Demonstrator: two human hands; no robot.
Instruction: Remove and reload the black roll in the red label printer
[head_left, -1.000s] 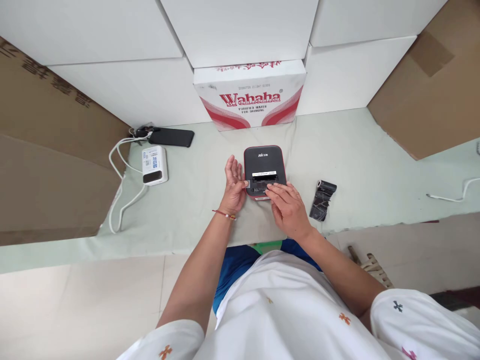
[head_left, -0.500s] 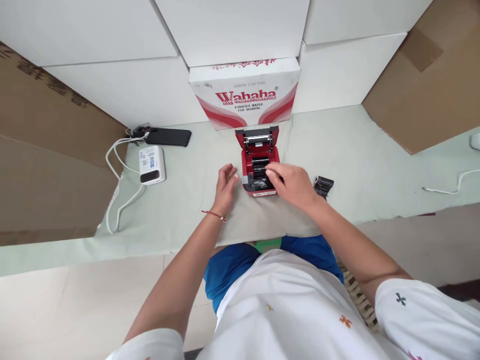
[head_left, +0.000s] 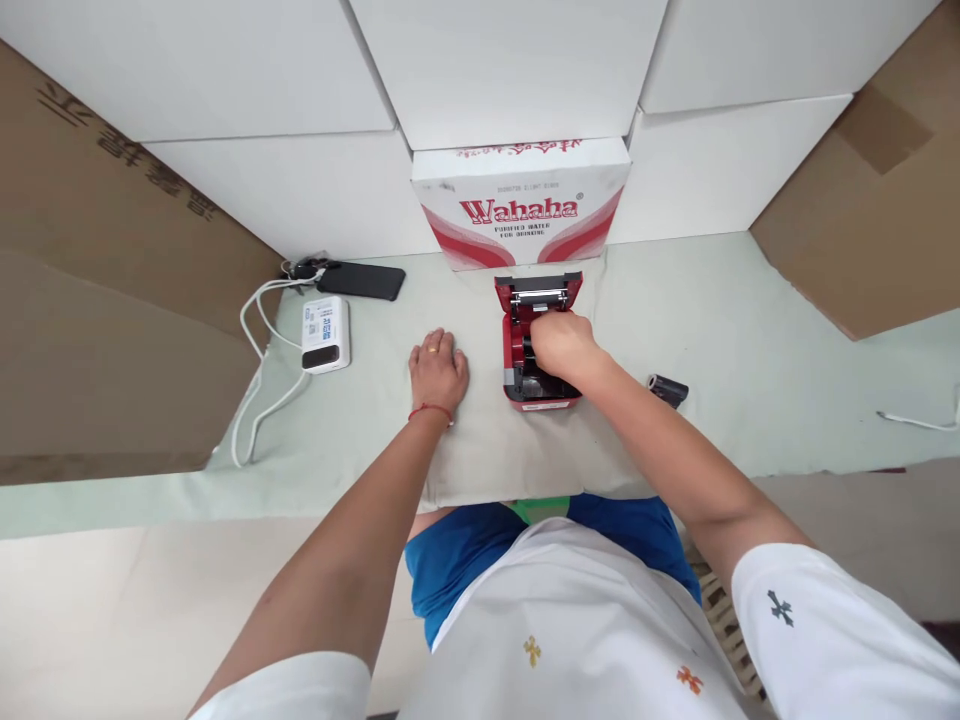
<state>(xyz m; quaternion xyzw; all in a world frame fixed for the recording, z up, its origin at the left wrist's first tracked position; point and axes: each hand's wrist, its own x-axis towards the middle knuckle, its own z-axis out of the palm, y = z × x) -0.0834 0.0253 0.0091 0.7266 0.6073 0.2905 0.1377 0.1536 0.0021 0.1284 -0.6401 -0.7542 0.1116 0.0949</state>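
Two parts of this stay out of my sight: the fingertips of my right hand point(head_left: 561, 345) and the floor of the bay they reach into. That hand is curled knuckles-up over the open label printer point(head_left: 514, 352), its fingers dipped down between the red side walls. I cannot tell whether they are closed on anything or only touching the dark parts inside. The lid point(head_left: 538, 290) stands tipped back toward the Wahaha carton point(head_left: 521, 210), with a metal bar showing across it. What lies below my knuckles is dark and hard to make out. A black roll point(head_left: 669, 389) lies on the cloth right of the printer, close against my right forearm; how much of it the arm hides I cannot tell.

My left hand point(head_left: 439, 370) rests palm down on the pale green cloth point(head_left: 712, 320) that covers the desk. It is just left of the printer and apart from it, with its fingers point(head_left: 444, 348) loosely together and holding nothing.

The printer sits mid-desk, straight ahead of me, just in front of the carton. Farther left lie a black phone point(head_left: 360, 281), a white device point(head_left: 325, 333) whose label is too small to read, and a white cable point(head_left: 255, 400) looping over the desk's edge. A second cable point(head_left: 915, 422) is cut off at the right border.
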